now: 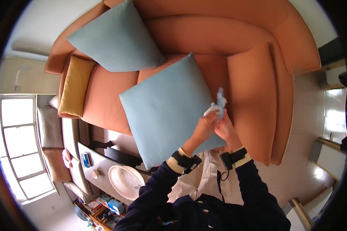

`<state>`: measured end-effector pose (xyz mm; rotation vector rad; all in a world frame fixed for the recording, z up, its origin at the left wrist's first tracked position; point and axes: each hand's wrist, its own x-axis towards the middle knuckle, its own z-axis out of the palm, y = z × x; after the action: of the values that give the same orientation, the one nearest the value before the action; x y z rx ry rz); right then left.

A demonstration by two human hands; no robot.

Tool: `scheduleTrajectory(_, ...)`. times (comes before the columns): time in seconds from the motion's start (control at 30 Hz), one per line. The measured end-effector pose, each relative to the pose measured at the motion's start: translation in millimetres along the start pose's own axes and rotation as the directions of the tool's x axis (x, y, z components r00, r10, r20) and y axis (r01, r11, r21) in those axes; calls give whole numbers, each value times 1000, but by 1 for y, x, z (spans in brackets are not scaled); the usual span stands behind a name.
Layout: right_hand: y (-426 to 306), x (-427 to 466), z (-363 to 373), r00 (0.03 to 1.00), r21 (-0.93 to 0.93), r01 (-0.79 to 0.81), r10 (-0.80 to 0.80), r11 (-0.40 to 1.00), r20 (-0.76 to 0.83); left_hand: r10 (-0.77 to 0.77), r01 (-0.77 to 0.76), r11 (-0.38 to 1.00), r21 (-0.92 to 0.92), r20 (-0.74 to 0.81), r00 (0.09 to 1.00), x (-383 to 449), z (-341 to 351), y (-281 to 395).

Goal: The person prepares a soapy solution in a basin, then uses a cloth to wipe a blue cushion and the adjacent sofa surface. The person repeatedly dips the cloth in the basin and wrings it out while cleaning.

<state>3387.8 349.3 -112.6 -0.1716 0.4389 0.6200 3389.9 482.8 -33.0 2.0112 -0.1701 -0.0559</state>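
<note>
Both hands are close together over the right edge of the near light-blue cushion (pixel 164 106). Between them is a small blue-and-white item (pixel 220 99), blurred, perhaps a cloth or a wrapper; its kind cannot be told. My left hand (pixel 205 126) has its fingers closed on the white part. My right hand (pixel 226 128) pinches the blue part from the other side. The cushion lies tilted on the seat of an orange sofa (pixel 248 95). A second blue-grey cushion (pixel 115 40) leans on the sofa's backrest at the upper left.
A yellow cushion (pixel 76 86) stands against the sofa's left arm. On the table (pixel 104 180) at the lower left are a white basin (pixel 123 179), a small cup (pixel 95 173) and a blue packet (pixel 86 160). Beyond it stands another sofa (pixel 72 127) by the window.
</note>
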Motion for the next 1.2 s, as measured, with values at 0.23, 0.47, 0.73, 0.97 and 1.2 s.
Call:
scheduleTrajectory(0.23,-33,14,0,875,-329,298,-118,896,470,25,-17,999,-40,198,980,-10,13,17)
scheduleTrajectory(0.47,-62,15,-72,911,-950,71,-368,-305,186,-660,762,507,403,-387,644,-20,-36,-88)
scheduleTrajectory(0.73,9,40,-92,977,-707,-137,-213,-694,21,-932,933,181,312,-249,264,-22,-83,-154)
scheduleTrajectory(0.97,6,113,-87,957,-999,-45,-287,-2,-42,-980,929,104,354,-125,157,-11,-78,-159)
scheduleTrajectory(1.2,-13,202,-50,972,-975,-12,-233,-221,40,-983,921,109,373,-100,157,-8,-76,-167)
